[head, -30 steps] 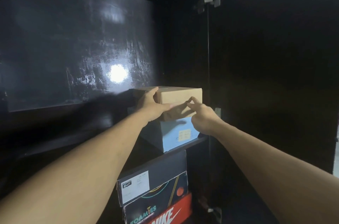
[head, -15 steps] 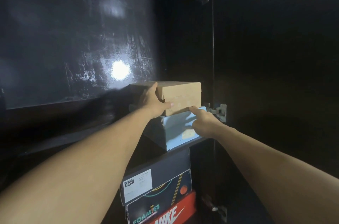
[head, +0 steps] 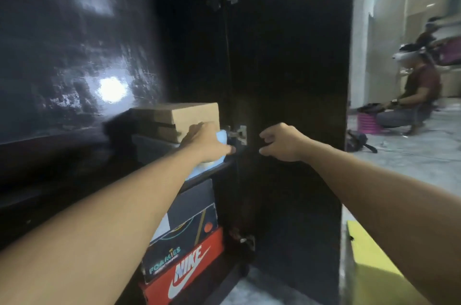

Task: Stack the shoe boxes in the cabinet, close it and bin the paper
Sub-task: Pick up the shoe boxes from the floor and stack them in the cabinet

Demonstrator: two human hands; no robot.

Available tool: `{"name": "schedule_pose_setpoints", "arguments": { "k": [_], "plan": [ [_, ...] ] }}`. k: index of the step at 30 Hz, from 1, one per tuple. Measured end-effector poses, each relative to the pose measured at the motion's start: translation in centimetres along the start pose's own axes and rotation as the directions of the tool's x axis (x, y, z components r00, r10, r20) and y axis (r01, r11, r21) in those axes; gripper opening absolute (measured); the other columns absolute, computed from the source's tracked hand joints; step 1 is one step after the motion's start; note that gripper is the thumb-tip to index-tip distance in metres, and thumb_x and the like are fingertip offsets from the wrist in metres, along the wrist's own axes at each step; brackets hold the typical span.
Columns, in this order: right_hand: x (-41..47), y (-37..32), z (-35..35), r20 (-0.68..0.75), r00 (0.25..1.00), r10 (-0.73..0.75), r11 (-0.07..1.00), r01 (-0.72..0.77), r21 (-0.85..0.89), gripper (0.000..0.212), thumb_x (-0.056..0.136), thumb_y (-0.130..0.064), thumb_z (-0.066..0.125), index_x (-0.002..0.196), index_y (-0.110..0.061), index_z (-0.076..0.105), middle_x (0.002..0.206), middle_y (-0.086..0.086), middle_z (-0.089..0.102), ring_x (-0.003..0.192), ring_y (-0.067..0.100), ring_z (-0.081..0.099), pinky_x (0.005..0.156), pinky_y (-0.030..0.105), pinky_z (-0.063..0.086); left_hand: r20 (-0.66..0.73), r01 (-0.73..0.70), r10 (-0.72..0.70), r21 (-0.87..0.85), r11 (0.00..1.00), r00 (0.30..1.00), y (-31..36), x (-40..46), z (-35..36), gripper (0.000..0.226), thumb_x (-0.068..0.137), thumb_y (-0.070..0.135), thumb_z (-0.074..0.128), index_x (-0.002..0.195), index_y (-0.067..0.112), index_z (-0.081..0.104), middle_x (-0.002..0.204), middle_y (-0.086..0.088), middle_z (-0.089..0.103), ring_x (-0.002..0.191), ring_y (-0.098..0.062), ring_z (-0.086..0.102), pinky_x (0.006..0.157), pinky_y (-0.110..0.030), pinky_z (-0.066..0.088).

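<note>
The plain brown cardboard shoe box [head: 185,115] is sitting on top of a pale blue shoe box [head: 219,137], both resting on a shelf [head: 212,170] inside the tall black cabinet [head: 74,55], at its right-hand end. The left hand [head: 208,142] is lying against the front face of the blue box, just under the lower edge of the brown one, covering most of the blue front; its fingers are curling loosely against the card, and whether they are gripping an edge cannot be told. The right hand [head: 280,142] is hovering apart from the boxes, in front of the open black cabinet door [head: 294,80], with fingers loosely curled and holding nothing, just right of a metal hinge [head: 238,133].

Below the shelf, a lower compartment is holding three more stacked boxes: a dark grey shoe box with a white label [head: 194,201] on top, a black shoe box lettered FOAMIES [head: 179,242] beneath it, and an orange-red Nike shoe box [head: 187,269] at the bottom.

Beyond the door, a person wearing a white headset [head: 414,95] is crouching on the pale floor [head: 411,162].
</note>
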State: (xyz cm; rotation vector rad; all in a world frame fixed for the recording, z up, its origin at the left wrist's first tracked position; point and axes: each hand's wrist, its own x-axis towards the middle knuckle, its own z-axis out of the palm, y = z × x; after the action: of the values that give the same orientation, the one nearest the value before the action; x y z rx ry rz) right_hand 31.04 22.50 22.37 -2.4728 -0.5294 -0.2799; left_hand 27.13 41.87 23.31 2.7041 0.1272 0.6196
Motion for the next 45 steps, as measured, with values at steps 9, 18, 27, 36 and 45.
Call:
{"name": "schedule_pose_setpoints", "arguments": {
  "k": [9, 18, 27, 36, 45],
  "plan": [
    [-15.8, 11.7, -10.0, -0.053, 0.928, 0.368, 0.922, -0.372, -0.108, 0.036, 0.084, -0.017, 0.071, 0.119, -0.007, 0.066, 0.092, 0.013, 0.071, 0.074, 0.023, 0.068, 0.065, 0.036, 0.06, 0.525, -0.233, 0.282, -0.161, 0.959, 0.803, 14.0, -8.4, 8.6, 0.08, 0.063, 0.057, 0.08, 0.128, 0.017, 0.057, 0.124, -0.002, 0.062, 0.111, -0.023, 0.059, 0.099, -0.04, 0.048],
    [-34.5, 23.7, -15.8, -0.11, 0.646, 0.755, 0.634, -0.763, -0.128, 0.03, 0.082, -0.018, 0.072, 0.105, 0.0, 0.07, 0.086, 0.02, 0.072, 0.074, 0.027, 0.069, 0.07, 0.046, 0.061, 0.682, -0.401, 0.517, -0.34, 0.851, 0.518, 28.0, -19.6, 18.6, 0.073, 0.07, 0.051, 0.079, 0.128, 0.012, 0.058, 0.122, -0.004, 0.063, 0.105, -0.022, 0.061, 0.09, -0.032, 0.05],
    [-45.3, 36.2, -14.1, -0.039, 0.429, 0.902, 0.427, -0.903, -0.054, 0.032, 0.083, -0.021, 0.074, 0.111, -0.004, 0.069, 0.073, 0.008, 0.065, 0.066, 0.02, 0.063, 0.058, 0.033, 0.059, 0.747, -0.381, 0.55, -0.417, 0.825, 0.373, 35.0, -26.5, 30.0, 0.041, 0.07, 0.042, 0.081, 0.096, 0.015, 0.065, 0.101, -0.003, 0.066, 0.093, -0.02, 0.064, 0.08, -0.032, 0.052],
    [-48.9, 47.4, -9.3, -0.001, 0.308, 0.952, 0.307, -0.95, 0.053, 0.017, 0.083, -0.019, 0.07, 0.095, -0.008, 0.07, 0.086, 0.008, 0.067, 0.083, 0.025, 0.068, 0.05, 0.028, 0.057, 0.765, -0.262, 0.487, -0.411, 0.873, 0.422, 38.4, -28.6, 40.0, 0.082, 0.075, 0.041, 0.078, 0.14, 0.007, 0.042, 0.141, -0.01, 0.049, 0.126, -0.025, 0.05, 0.092, -0.028, 0.04],
    [-49.7, 56.9, -7.5, -0.126, 0.206, 0.97, 0.233, -0.935, 0.267, 0.018, 0.083, -0.025, 0.065, 0.099, -0.018, 0.064, 0.098, 0.0, 0.067, 0.089, 0.021, 0.062, 0.056, 0.024, 0.046, 0.675, -0.096, 0.406, -0.447, 0.889, 0.617, 41.1, -29.3, 47.5, 0.088, 0.079, 0.039, 0.074, 0.147, 0.007, 0.028, 0.151, -0.013, 0.035, 0.138, -0.03, 0.034, 0.111, -0.042, 0.034]
  ]
}}
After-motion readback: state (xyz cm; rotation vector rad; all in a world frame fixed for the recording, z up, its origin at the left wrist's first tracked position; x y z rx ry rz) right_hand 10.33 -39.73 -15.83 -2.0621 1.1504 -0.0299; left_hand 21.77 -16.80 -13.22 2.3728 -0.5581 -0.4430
